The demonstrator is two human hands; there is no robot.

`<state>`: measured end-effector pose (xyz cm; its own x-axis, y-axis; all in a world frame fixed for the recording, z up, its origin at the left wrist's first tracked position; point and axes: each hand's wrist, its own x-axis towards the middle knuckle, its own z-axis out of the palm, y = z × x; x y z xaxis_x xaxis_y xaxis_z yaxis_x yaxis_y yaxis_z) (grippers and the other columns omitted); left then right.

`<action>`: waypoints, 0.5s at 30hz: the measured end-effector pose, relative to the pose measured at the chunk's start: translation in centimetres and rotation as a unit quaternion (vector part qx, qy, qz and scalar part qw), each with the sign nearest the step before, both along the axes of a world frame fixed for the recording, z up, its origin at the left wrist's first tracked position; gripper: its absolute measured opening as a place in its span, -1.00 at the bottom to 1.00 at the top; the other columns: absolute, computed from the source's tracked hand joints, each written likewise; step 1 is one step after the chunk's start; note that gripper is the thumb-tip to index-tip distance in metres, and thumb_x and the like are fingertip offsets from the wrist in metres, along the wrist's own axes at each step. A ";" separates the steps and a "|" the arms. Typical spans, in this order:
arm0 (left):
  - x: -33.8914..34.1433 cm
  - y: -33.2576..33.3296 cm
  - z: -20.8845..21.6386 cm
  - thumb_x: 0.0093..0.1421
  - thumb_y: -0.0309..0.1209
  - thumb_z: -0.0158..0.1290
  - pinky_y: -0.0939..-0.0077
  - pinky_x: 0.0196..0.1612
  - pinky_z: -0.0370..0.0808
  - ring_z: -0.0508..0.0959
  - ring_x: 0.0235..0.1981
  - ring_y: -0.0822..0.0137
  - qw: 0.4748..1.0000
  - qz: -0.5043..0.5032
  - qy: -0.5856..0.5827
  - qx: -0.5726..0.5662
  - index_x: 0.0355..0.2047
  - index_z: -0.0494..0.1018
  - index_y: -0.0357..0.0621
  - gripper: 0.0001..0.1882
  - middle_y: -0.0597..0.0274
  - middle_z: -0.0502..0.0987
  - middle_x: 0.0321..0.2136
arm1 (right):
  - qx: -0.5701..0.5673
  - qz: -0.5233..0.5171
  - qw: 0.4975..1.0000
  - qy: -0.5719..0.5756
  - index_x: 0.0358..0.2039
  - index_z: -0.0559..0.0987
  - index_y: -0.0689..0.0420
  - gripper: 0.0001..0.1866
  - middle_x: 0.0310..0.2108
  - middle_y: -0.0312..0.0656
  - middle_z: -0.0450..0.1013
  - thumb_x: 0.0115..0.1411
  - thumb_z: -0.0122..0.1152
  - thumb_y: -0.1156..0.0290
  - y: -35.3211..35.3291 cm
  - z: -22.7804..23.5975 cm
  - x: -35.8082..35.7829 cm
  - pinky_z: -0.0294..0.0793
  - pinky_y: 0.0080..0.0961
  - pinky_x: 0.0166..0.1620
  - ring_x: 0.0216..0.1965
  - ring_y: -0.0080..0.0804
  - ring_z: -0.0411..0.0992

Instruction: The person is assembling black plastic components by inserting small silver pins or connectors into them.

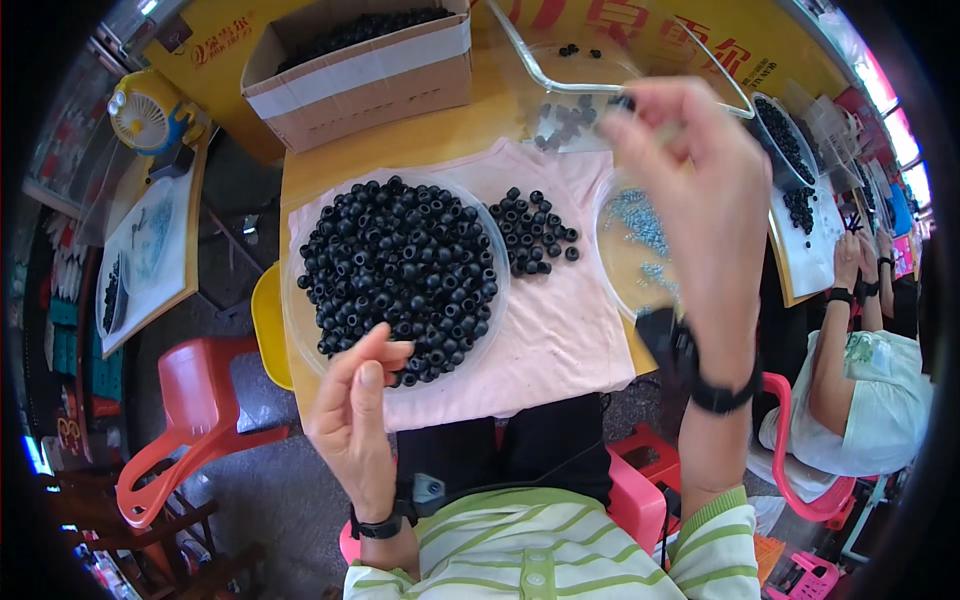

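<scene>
We pinched a small dark thing (623, 102) in our right hand (690, 135), far right, our narrowed left hand (352, 415), hold unclear, by the left bowl (503, 285), where heaped black beads (400, 270) were left, a smaller pile (528, 238) already apart.

Round black beads (400, 270) heap high in the clear tray (500, 305), holes facing every which way!

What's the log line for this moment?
left hand: by black beads in round tray | right hand: raised, blurred, pinching dark piece | blue pieces: in separate dish
</scene>
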<state>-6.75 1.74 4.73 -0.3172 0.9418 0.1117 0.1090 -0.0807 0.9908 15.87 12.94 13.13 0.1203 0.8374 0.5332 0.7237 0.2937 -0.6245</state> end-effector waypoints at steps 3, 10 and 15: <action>-2.1 0.1 -0.8 0.27 -0.48 0.04 0.67 -0.23 0.41 0.51 -0.34 0.50 0.990 0.001 0.141 -0.028 -0.11 0.55 -0.28 -0.78 0.19 0.61 -0.31 | 0.031 -0.115 0.985 -0.125 -0.25 0.60 0.21 -0.62 -0.43 -0.22 0.55 0.14 0.24 0.12 5.3 -0.6 2.7 0.41 -0.44 -0.32 -0.48 -0.42 0.45; -2.6 0.8 -1.7 0.03 -0.56 0.21 0.49 -0.20 0.42 0.53 -0.33 0.29 0.929 -0.073 0.363 0.009 -0.25 0.60 -0.19 -0.77 0.18 0.57 -0.37 | 0.003 -0.148 0.917 -0.370 -0.39 0.58 0.21 -0.65 -0.38 0.01 0.54 0.21 0.19 0.13 10.8 -5.1 7.1 0.52 -0.23 -0.24 -0.34 -0.06 0.53; -1.8 1.2 -1.5 0.01 -0.57 0.18 0.41 -0.21 0.40 0.47 -0.31 0.21 0.898 -0.100 0.428 0.004 -0.24 0.60 -0.14 -0.75 0.20 0.46 -0.38 | 0.097 -0.107 0.958 -0.247 -0.28 0.56 0.22 -0.68 -0.37 0.01 0.49 0.22 0.17 0.18 4.3 -1.0 5.6 0.45 -0.25 -0.17 -0.25 -0.07 0.49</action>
